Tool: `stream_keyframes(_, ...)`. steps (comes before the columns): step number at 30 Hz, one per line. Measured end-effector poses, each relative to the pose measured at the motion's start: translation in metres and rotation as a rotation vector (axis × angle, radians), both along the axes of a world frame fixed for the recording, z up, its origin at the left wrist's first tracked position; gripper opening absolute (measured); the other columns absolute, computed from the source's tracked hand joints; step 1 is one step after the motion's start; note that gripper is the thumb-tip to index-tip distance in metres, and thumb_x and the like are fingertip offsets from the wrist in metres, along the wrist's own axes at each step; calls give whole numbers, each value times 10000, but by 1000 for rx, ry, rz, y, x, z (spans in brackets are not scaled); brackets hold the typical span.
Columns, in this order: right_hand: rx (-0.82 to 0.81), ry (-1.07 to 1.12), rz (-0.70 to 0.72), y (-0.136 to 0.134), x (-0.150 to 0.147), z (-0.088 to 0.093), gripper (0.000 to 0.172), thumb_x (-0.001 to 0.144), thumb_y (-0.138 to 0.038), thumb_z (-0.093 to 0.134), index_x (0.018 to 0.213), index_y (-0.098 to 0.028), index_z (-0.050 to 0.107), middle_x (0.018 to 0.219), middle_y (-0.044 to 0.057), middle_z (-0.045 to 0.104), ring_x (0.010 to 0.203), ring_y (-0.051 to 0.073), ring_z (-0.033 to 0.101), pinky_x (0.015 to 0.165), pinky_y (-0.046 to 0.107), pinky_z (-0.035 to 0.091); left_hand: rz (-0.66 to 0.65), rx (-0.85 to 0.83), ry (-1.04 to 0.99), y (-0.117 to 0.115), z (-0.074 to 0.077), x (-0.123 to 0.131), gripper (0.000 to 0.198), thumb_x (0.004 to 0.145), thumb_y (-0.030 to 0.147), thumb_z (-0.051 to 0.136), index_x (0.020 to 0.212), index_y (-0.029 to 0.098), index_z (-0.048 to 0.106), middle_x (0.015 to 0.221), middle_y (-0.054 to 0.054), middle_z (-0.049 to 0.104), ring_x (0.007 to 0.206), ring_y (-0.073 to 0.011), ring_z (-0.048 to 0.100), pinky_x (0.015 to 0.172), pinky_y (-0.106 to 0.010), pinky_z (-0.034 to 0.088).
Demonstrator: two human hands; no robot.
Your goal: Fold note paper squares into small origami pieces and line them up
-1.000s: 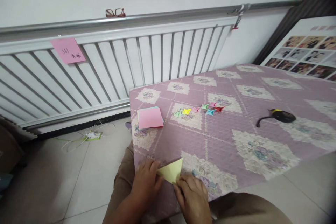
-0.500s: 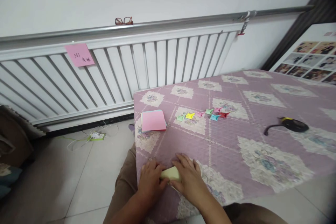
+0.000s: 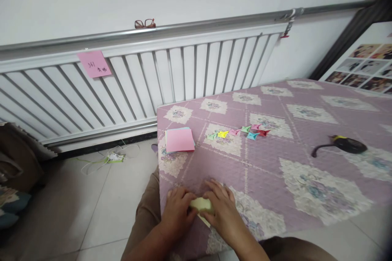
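A pale yellow sheet of paper [image 3: 201, 204] lies near the front edge of the table, partly folded over, with a strip of it showing below the fold. My left hand [image 3: 179, 209] grips its left side, fingers curled and thumb at the lower edge. On the right side my right hand [image 3: 221, 208] grips it the same way, fingers bent over the far edge. Both hands hide the paper's ends. Farther off lies a stack of coloured paper squares [image 3: 180, 140], pink on top. To its right sit several small folded paper pieces [image 3: 234, 132] in green, yellow, pink, blue and red.
A purple patterned cloth covers the table [image 3: 263, 171]. A black and yellow object with a curved tail [image 3: 349, 144] lies at the right. Behind stands a white radiator [image 3: 183, 73] with a pink note [image 3: 94, 64]; glasses [image 3: 145, 23] rest on the pipe. A power strip [image 3: 115, 158] is on the floor.
The yellow paper's near edge has come up slightly, and more of the strip below the fold shows between my hands. Both hands keep hold of it. The view has shifted slightly.
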State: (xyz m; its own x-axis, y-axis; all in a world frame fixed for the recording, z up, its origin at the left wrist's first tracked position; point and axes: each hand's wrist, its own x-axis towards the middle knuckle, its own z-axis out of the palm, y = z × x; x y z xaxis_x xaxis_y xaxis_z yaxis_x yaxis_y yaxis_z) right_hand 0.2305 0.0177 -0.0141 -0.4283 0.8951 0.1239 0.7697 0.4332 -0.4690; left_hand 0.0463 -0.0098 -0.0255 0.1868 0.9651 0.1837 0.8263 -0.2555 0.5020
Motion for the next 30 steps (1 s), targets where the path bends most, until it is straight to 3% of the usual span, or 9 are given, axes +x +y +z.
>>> stream_keyframes(8, -33, -7, 22, -2, 1, 20, 139, 686, -222, 682, 790, -242, 590, 1233, 14, 575, 1246, 245, 414, 1049, 487, 162, -102, 111, -92, -2, 1, -1, 92, 767, 106, 592, 800, 191, 581, 889, -36, 590, 876, -215, 521, 812, -384, 406)
stream_keyframes(12, -36, -73, 40, -10, 1, 34, 112, 701, -195, 681, 766, -249, 607, 978, -16, 649, 1062, 229, 533, 1006, 493, 198, -178, 107, -206, -6, 10, -4, 116, 774, 75, 542, 777, 187, 574, 968, -45, 586, 917, -196, 531, 829, -357, 435)
stream_keyframes(15, -52, -160, 67, -16, 0, 42, 70, 739, -184, 662, 765, -236, 622, 830, -10, 654, 909, 218, 580, 916, 442, 303, -203, 122, -243, -8, 21, -6, 145, 770, 71, 508, 785, 187, 592, 1063, -66, 578, 1001, -206, 536, 870, -359, 455)
stream_keyframes(18, -53, -229, 59, -20, -6, 47, 65, 752, -174, 661, 787, -226, 642, 819, 13, 664, 870, 228, 591, 791, 368, 368, -191, 139, -220, -9, 30, -5, 171, 760, 78, 493, 797, 186, 620, 1116, -85, 580, 1046, -233, 541, 885, -386, 473)
stream_keyframes(23, 99, -247, -24, -29, -21, 46, 64, 781, -171, 648, 772, -234, 646, 790, 17, 654, 859, 242, 590, 744, 370, 397, -151, 193, -48, -11, 39, -1, 197, 760, 81, 525, 831, 200, 666, 1184, -105, 563, 1060, -286, 536, 864, -468, 486)
stream_keyframes(26, 139, -144, -24, -35, -25, 42, 89, 787, -152, 622, 768, -238, 633, 786, 18, 634, 850, 233, 584, 742, 368, 423, -176, 254, -30, -13, 41, -3, 215, 809, 95, 495, 839, 209, 675, 1181, -101, 560, 1044, -269, 545, 850, -450, 504)
stream_keyframes(30, 3, 238, -3, -39, -21, 43, 46, 815, -191, 557, 819, -228, 585, 946, 33, 591, 880, 180, 578, 750, 302, 469, -243, 330, -70, -15, 42, -14, 208, 854, 125, 479, 842, 200, 673, 1194, -119, 546, 1047, -260, 557, 825, -411, 527)
